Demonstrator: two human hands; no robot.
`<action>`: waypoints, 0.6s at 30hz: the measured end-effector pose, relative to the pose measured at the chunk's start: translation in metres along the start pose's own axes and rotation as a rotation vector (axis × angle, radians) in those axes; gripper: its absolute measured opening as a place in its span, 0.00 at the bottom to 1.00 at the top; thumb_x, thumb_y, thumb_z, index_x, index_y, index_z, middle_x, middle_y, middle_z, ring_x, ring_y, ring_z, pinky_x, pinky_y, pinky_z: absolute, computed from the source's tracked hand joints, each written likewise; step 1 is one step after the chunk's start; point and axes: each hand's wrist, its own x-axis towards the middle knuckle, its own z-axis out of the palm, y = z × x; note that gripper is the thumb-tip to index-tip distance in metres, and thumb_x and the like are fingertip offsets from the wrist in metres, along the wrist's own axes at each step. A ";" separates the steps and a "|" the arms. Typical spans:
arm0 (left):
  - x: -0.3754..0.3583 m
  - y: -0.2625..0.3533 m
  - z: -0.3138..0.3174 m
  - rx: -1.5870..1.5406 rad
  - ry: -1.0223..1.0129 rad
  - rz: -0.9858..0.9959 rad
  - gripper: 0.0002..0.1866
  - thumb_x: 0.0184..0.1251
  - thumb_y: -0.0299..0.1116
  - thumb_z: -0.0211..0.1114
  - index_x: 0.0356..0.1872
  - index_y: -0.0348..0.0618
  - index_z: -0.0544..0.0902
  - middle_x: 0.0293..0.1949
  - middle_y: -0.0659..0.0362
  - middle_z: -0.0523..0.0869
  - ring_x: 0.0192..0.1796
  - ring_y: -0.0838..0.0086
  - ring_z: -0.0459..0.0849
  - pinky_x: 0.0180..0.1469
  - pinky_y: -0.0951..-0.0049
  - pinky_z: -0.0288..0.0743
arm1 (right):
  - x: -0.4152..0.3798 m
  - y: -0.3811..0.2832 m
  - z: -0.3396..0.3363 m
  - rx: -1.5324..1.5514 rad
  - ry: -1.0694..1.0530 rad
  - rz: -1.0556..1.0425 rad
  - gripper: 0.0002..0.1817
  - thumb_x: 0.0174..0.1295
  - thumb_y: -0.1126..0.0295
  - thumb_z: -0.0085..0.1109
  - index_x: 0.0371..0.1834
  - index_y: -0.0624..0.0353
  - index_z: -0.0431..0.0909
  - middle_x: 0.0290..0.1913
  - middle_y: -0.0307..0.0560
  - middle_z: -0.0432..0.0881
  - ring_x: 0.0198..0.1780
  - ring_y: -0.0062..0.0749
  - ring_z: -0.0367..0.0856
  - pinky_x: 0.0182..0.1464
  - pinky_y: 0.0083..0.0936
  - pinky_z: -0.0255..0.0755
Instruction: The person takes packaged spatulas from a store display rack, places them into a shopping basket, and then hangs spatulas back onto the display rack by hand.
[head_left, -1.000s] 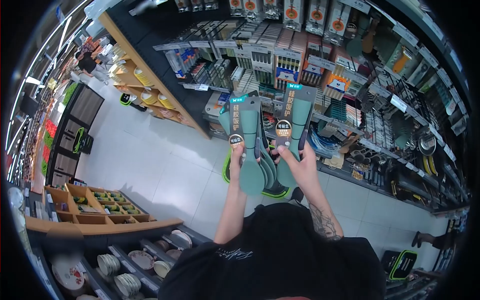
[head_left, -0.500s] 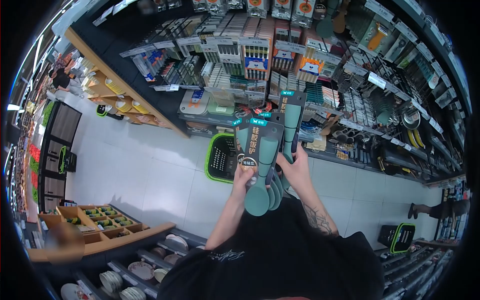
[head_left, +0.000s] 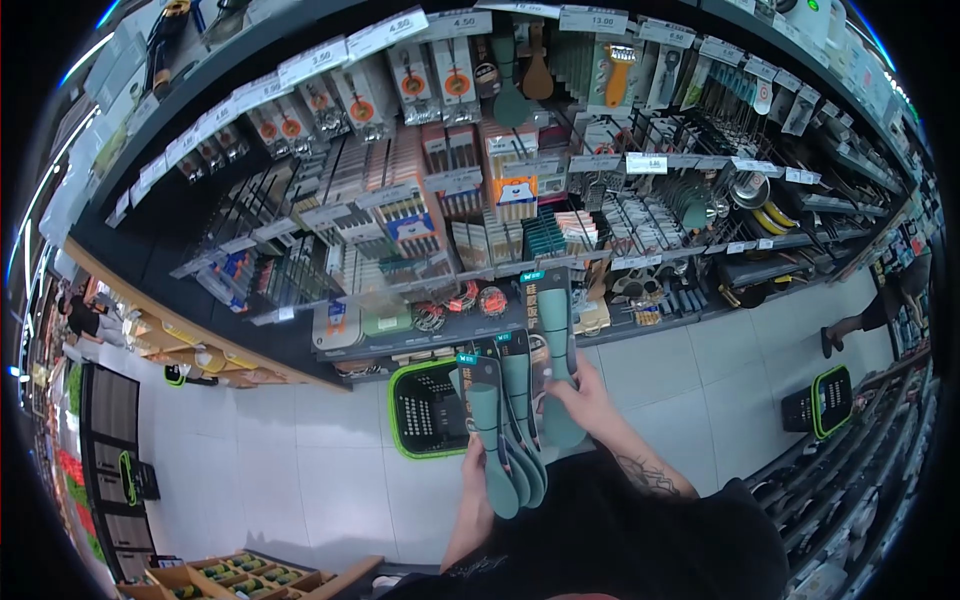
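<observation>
My left hand (head_left: 473, 476) is closed around a bundle of several carded silicone rice paddles (head_left: 486, 415), grey-green with dark backing cards and teal labels. They are fanned out, round blades pointing down toward my shirt. My right hand (head_left: 588, 402) grips a single rice paddle (head_left: 555, 320) of the same kind, upright, its thumb across the front of the card. This one stands just right of the bundle and a little higher. The left fingers are mostly hidden behind the cards. Behind the bundle, a black shopping basket with a green rim (head_left: 399, 425) sits on the floor.
Ahead is a long shelf of kitchen tools, with a hanging green paddle (head_left: 511, 105), a wooden paddle (head_left: 537, 70) and an orange-handled peeler (head_left: 619, 75). Another basket (head_left: 818, 405) stands at right, near a person's leg (head_left: 850, 333). Wooden bins (head_left: 245, 575) are at lower left.
My view has tilted up toward the shelf, so both hands appear lower. The bundle has turned more edge-on, and the right-hand paddle shows more fully beside it.
</observation>
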 end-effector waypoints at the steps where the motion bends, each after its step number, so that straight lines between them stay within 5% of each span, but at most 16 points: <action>1: 0.007 -0.004 0.000 0.067 0.079 0.040 0.38 0.69 0.60 0.48 0.57 0.28 0.75 0.44 0.39 0.85 0.43 0.55 0.87 0.43 0.61 0.83 | 0.010 -0.005 -0.007 0.076 0.001 -0.072 0.21 0.68 0.79 0.52 0.63 0.63 0.63 0.48 0.50 0.82 0.42 0.31 0.86 0.39 0.26 0.82; 8: 0.051 0.003 0.034 -0.049 -0.069 0.156 0.42 0.64 0.60 0.50 0.66 0.30 0.69 0.53 0.38 0.80 0.51 0.51 0.83 0.56 0.53 0.78 | 0.110 -0.093 -0.076 0.028 -0.266 -0.194 0.19 0.73 0.72 0.53 0.64 0.63 0.65 0.46 0.47 0.81 0.43 0.31 0.87 0.42 0.27 0.83; 18: 0.109 -0.040 0.117 -0.092 0.027 0.520 0.40 0.66 0.59 0.52 0.63 0.28 0.70 0.49 0.38 0.81 0.45 0.49 0.85 0.47 0.53 0.82 | 0.260 -0.187 -0.112 -0.192 -0.421 -0.420 0.14 0.71 0.72 0.57 0.56 0.64 0.71 0.39 0.40 0.75 0.37 0.26 0.86 0.40 0.23 0.80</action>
